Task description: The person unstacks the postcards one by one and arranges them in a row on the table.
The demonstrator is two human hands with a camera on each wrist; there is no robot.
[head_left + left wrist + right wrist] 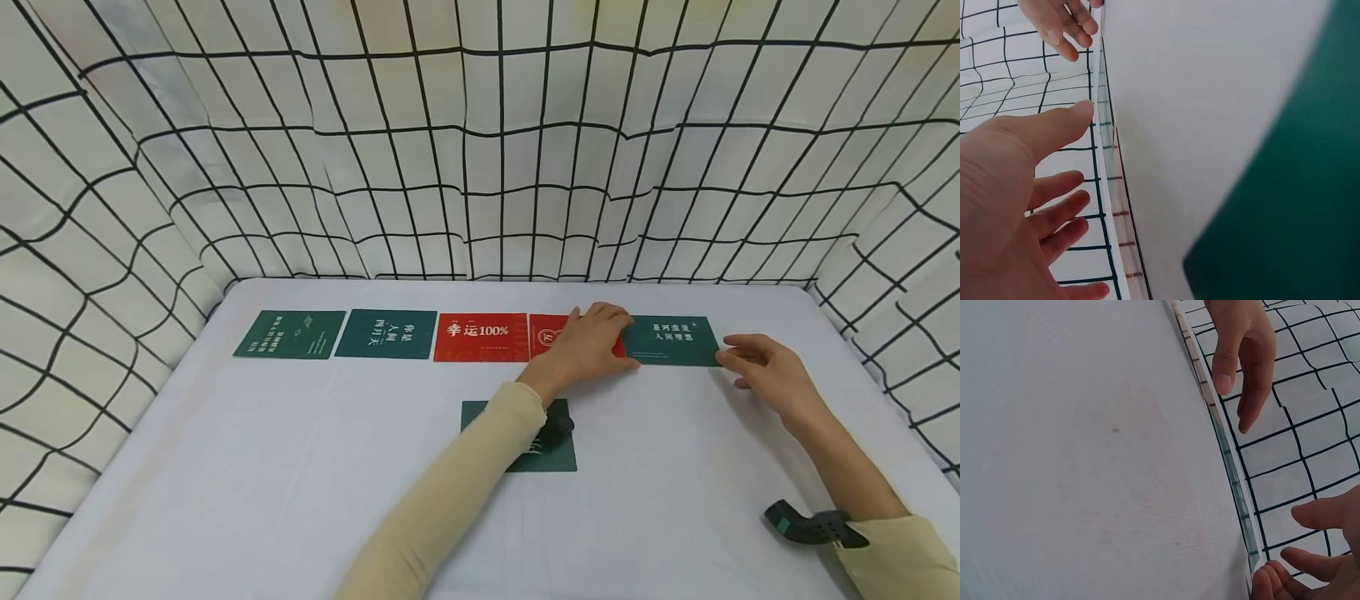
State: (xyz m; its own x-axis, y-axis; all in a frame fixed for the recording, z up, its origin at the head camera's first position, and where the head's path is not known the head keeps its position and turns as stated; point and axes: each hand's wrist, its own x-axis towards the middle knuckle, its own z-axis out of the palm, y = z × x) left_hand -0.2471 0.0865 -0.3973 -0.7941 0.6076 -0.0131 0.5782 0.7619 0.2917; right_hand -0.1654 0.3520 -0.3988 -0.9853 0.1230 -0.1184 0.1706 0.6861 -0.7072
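**Dark green rectangular card [670, 341], far right of the row on the white tabletop [300, 500]**

Best nudged flush against the red card [546, 332]. Left hand [588, 346] flat over the seam, fingers straight, gripping nothing. Right hand [765, 371] open, fingertips touching the card's right edge. Gentle, even pressure.

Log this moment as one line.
left hand: flat on red card | right hand: fingertips at green card edge | row: five cards | spare green card nearer
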